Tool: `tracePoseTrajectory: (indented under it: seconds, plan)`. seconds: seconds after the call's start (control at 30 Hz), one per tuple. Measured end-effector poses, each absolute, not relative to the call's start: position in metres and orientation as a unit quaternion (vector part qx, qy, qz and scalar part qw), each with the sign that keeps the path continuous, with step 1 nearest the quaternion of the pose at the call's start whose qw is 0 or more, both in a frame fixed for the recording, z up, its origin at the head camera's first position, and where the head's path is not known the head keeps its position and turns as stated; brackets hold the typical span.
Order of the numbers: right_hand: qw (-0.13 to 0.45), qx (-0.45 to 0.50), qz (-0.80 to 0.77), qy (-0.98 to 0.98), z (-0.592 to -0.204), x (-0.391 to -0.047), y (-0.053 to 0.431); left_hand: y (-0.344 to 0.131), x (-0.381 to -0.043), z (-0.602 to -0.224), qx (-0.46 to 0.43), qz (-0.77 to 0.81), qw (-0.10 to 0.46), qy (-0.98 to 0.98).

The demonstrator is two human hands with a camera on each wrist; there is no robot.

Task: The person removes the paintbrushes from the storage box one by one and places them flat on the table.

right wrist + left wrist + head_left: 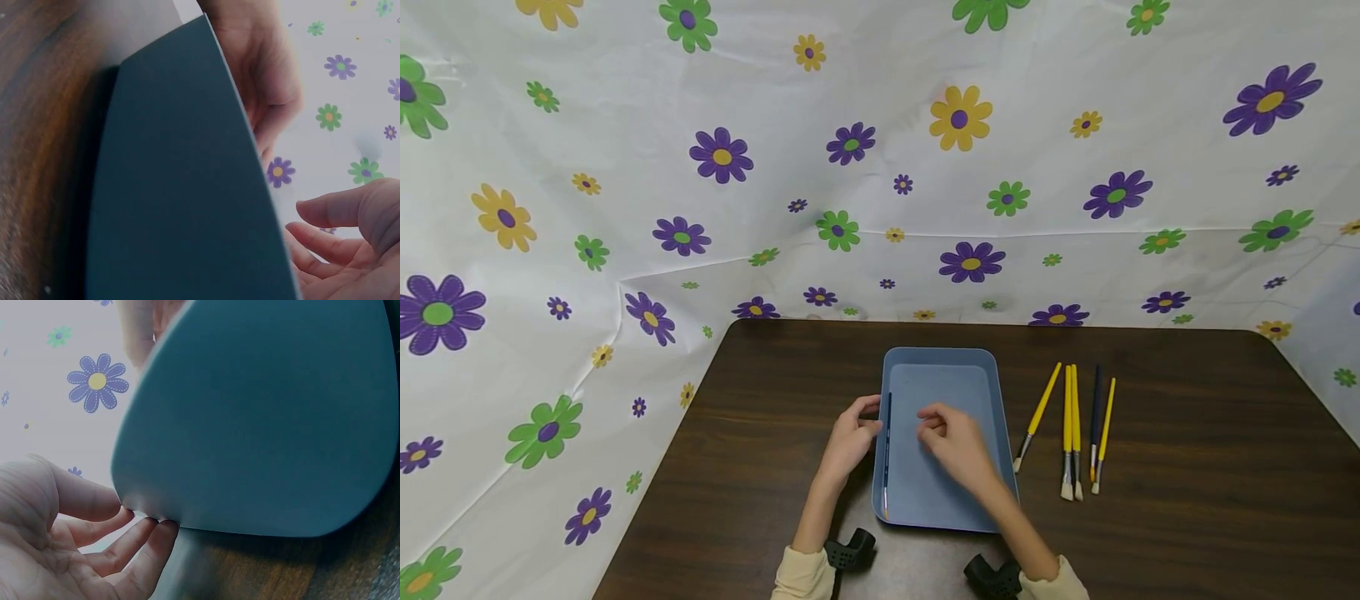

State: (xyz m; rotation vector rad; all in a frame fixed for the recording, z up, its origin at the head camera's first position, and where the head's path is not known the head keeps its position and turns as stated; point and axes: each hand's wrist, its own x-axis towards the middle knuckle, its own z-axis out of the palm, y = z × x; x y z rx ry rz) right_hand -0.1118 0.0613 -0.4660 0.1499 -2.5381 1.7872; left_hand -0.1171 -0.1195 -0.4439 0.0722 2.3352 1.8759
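A blue-grey rectangular tray (955, 500) lies on the table. Along its inner left side rests one thin dark paintbrush (888, 450), bristles toward the near edge. My left hand (848, 442) is at the tray's left side, its fingertips (164, 530) touching the outer wall with thumb and fingers slightly bent. Over the middle of the tray hovers my right hand (953, 442), fingers loosely curled; the right wrist view shows its thumb (331, 207) apart from the fingers and nothing held. The tray's wall hides part of the left hand in that view.
Right of the tray lie several paintbrushes: a slanted yellow brush (1043, 404) nearest it, a pair of yellow brushes (1068, 408), a dark blue brush (1096, 408) and a shorter yellow brush (1107, 417). Behind the brown table (1210, 433) hangs a flowered sheet (865, 283).
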Motion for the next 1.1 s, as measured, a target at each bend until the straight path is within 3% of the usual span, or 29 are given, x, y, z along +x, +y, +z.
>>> tracePoseTrajectory:
  seconds: [0.53,0.87,1.1]
  plan:
    - [0.008,0.061,0.552,-0.831,-0.474,-0.108,0.048,-0.121,-0.116,-0.440,0.026,0.632,0.081,0.770]
    - [-0.001,0.076,0.558,-0.826,-0.479,-0.107,0.043,-0.124,-0.134,-0.480,0.017,0.622,0.075,0.779]
    - [-0.030,0.075,0.592,-0.802,-0.482,-0.102,0.037,-0.126,-0.136,-0.485,0.025,0.631,0.072,0.772]
